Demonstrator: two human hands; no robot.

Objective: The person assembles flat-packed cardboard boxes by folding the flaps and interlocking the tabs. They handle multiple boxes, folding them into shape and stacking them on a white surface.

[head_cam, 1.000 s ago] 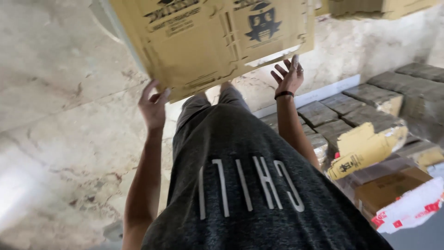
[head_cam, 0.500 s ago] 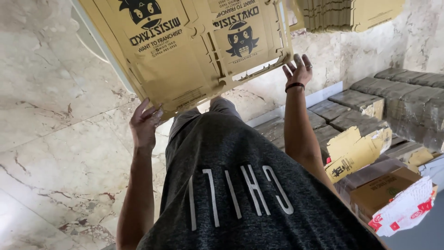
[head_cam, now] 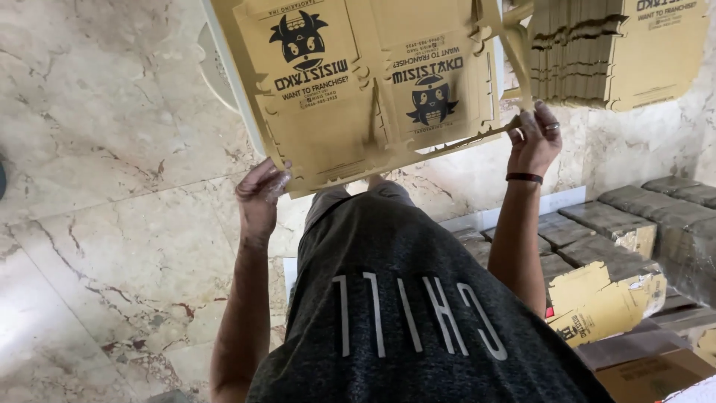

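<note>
Across the top centre of the frame a flat, die-cut cardboard sheet (head_cam: 358, 89) printed with black cartoon figures is held up in both hands. At its lower left corner the left hand (head_cam: 259, 198) grips the edge, fingers curled around it. At its lower right edge the right hand (head_cam: 535, 138) pinches the cardboard between thumb and fingers; a dark band circles that wrist. Upper right, just beside the sheet, hangs a thick stack (head_cam: 619, 52) of the same flat sheets. Below the hands a dark shirt (head_cam: 418, 313) fills the lower centre. Marble floor (head_cam: 112, 224) covers the left; wrapped bundles (head_cam: 619, 224) and a folded yellow box (head_cam: 604, 302) lie lower right.
</note>
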